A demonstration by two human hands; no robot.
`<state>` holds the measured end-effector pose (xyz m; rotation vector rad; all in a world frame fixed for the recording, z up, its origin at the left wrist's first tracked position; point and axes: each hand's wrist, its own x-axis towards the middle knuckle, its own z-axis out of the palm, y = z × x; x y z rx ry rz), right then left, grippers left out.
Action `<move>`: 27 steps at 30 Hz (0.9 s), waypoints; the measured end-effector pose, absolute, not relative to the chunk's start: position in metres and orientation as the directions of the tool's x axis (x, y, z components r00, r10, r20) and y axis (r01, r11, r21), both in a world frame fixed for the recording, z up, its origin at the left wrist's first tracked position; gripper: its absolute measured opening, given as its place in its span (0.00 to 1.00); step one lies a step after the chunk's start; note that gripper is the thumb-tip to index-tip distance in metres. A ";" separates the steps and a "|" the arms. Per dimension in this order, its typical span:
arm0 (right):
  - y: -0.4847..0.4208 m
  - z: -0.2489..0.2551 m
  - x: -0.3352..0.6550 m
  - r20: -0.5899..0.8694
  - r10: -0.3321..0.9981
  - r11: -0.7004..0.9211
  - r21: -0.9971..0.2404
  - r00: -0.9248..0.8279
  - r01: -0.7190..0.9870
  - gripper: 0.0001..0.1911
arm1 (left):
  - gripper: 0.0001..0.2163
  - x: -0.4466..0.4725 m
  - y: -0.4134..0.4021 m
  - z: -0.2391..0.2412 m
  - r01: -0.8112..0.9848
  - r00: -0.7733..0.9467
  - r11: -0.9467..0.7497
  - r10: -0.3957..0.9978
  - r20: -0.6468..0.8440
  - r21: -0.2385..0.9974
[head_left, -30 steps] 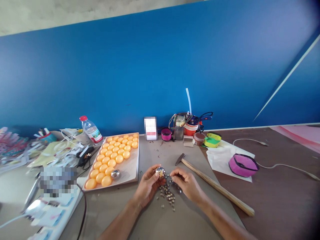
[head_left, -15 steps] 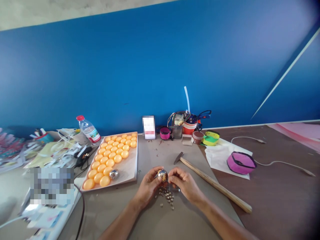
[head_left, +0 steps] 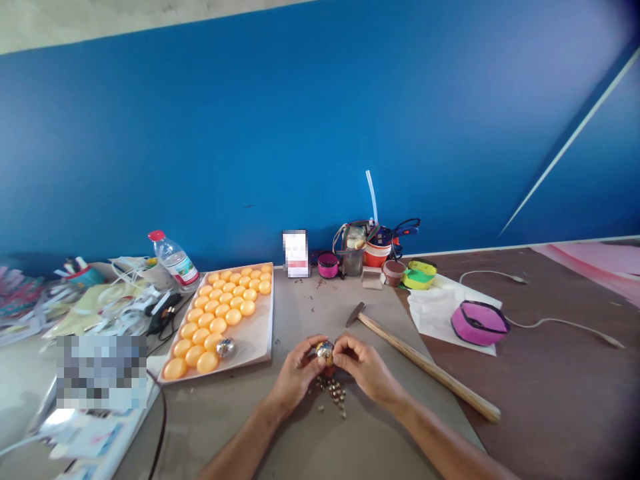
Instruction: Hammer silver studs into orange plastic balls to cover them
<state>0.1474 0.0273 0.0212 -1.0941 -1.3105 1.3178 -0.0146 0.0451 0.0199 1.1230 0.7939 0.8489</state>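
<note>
Between the thumb and fingers of my left hand [head_left: 295,375] is an orange ball [head_left: 325,352], much of its surface covered with shiny silver studs. My right hand [head_left: 364,371] is pinched at the ball's right side, its fingertips against it; whatever they hold is too small to make out. Just below the ball, several loose metal studs [head_left: 338,393] lie scattered on the grey table surface. To the left, a shallow white tray [head_left: 254,341] carries rows of plain orange balls [head_left: 217,325]. One silver-studded ball [head_left: 225,347] rests in it near the front.
Right of my hands lies a hammer [head_left: 425,363] with a wooden handle. A pink fabric pouch [head_left: 480,324] sits on white paper [head_left: 425,308]. Small containers and a red-and-white cup [head_left: 377,255] stand by the blue wall. A water bottle [head_left: 180,267] and tangled cables [head_left: 130,300] are at left.
My right hand has moved left, bringing its fingertips from slightly apart to against the studded ball. My left hand keeps its hold. The whole view has shifted a little.
</note>
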 end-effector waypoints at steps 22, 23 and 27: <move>0.029 0.020 0.148 0.022 0.984 -0.014 -0.980 -0.179 -0.197 0.14 | 0.21 -0.014 0.043 0.027 -0.043 0.416 0.121 0.905 -0.092 0.992; 0.029 0.020 0.148 0.026 0.983 -0.013 -0.978 -0.182 -0.209 0.14 | 0.21 -0.014 0.043 0.027 -0.048 0.416 0.127 0.904 -0.096 0.991; 0.029 0.021 0.147 0.028 0.979 -0.020 -0.973 -0.202 -0.228 0.15 | 0.21 -0.013 0.043 0.026 -0.071 0.433 0.155 0.895 -0.110 0.985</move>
